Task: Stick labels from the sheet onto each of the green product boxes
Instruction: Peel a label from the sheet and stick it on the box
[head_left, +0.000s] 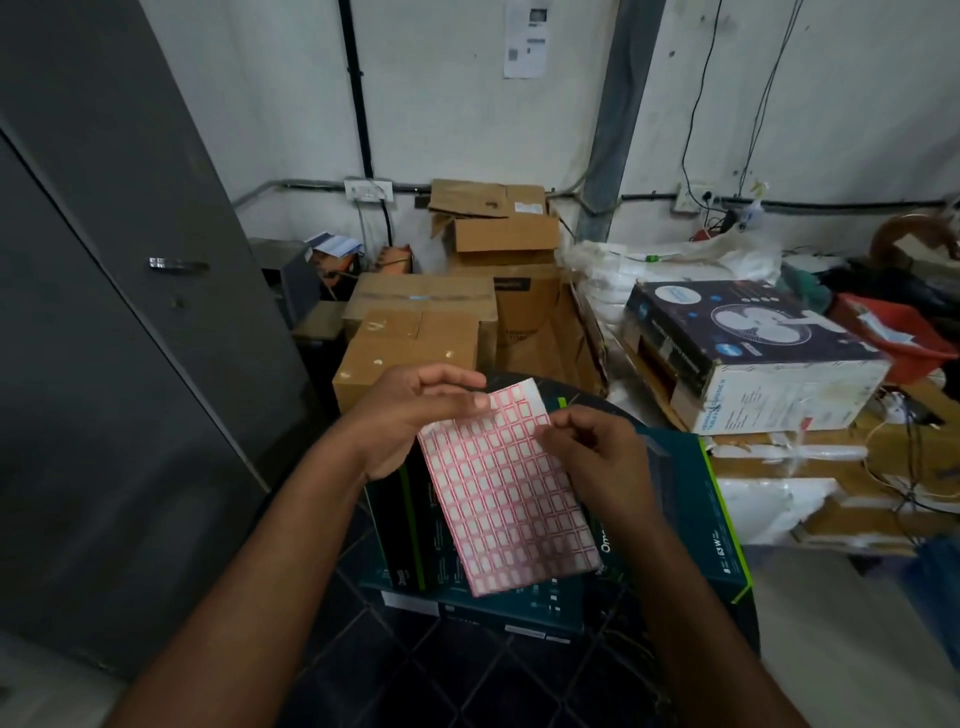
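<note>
Labels fill a pink-and-white label sheet (506, 493) held tilted above the green boxes (680, 519), its lower end lying over their tops. The left hand (415, 415) holds the sheet's upper left edge, its thumb on the front near the top and its other fingers (457, 375) curled behind and above. The right hand (597, 457) is at the sheet's right edge near the top, its thumb and forefinger pinched together at one label there; whether the label has lifted is too blurred to tell. Both forearms reach in from the bottom of the view.

Under the sheet the green boxes lie stacked flat, dark green with bright green stripes and white print, one showing at the left of the sheet, another stretching out to the right. They sit over a dark tiled floor (395, 675). Behind them stand brown cardboard boxes (415, 322) in a pile against the white wall. To the right a fan box (753, 343) rests on a cluttered table (878, 467). A grey metal cabinet (104, 312) fills the left side.
</note>
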